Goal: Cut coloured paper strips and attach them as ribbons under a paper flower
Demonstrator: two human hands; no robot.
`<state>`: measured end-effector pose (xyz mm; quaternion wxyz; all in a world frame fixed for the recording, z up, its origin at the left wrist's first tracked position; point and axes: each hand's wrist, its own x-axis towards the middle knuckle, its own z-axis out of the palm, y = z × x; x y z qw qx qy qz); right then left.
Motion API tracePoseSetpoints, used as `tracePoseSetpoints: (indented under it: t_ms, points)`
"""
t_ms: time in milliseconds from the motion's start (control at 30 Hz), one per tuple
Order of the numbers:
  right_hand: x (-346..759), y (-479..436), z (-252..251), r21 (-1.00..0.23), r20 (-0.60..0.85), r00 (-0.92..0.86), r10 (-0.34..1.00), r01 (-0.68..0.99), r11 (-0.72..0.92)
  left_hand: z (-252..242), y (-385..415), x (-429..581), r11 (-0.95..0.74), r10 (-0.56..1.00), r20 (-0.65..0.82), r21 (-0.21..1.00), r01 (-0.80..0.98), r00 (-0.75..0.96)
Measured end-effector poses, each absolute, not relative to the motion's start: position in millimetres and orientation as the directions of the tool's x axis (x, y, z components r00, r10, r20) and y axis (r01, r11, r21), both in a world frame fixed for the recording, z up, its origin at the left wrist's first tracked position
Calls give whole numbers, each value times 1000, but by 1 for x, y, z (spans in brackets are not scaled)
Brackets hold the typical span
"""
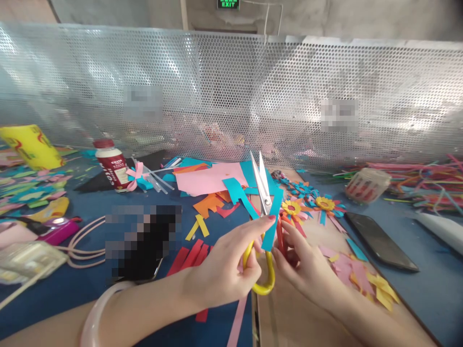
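My left hand (231,262) is closed on scissors (266,205) with yellow handles, its fingers at the loops. The slightly parted blades point up and away. A short blue paper strip (272,224) lies across the pivot and handles, touched by my left index fingertip. My right hand (302,262) is just right of the handles, its fingers curled around red paper (281,233), partly hidden behind the blue strip. A notched blue paper piece (240,197) shows left of the blades. Paper flowers with yellow centres (291,207) lie beyond my right hand.
Pink sheets (213,179), orange scraps (208,205) and red strips (190,258) lie ahead and left. A bottle (110,164), yellow roll (34,147) and phone (144,246) are left. Another phone (381,241) and plastic cup (368,185) are right. A perforated metal screen (224,96) stands behind.
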<state>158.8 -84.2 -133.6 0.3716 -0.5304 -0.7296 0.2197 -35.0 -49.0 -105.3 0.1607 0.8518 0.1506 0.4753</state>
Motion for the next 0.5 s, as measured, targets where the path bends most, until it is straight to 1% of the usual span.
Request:
tracePoseSetpoints:
  t_ms: [267, 500]
  points:
    - [159, -86, -133, -695, 319, -175, 931, 625, 356, -105, -52, -35, -905, 410, 776, 410, 110, 479]
    - [157, -86, -126, -542, 435, -188, 881, 727, 422, -109, -49, -36, -898, 419, 783, 431, 84, 461]
